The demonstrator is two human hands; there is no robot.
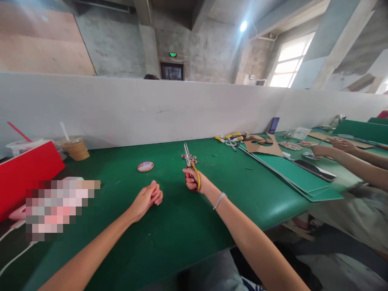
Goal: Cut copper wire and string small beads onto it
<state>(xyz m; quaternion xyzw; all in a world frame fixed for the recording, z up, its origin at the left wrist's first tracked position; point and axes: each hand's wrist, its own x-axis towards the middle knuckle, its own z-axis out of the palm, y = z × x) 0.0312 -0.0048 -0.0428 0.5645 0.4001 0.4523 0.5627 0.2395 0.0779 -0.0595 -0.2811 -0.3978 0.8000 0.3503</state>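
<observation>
My right hand [194, 180] is wrapped round the handles of a pair of scissors [187, 155], with yellow and red showing on the grips. The metal blades point up and away from me. To its left, my left hand [148, 197] is closed above the green tabletop [169, 230], fingers curled in and thumb on top. Anything inside that hand is hidden. A small round disc with a pink rim [145, 166] lies flat just beyond the left hand. Small patterned scraps [191, 159] are heaped behind the scissors.
Left: a red board [30, 173], an iced drink cup [74, 148], and a blurred pinkish item with white cables. Right: yellow glue tubes [233, 136], cut cardboard [266, 146], green boards [291, 173], a phone [315, 169]. Another person's hands [324, 151] work there. A white partition [136, 109] runs behind.
</observation>
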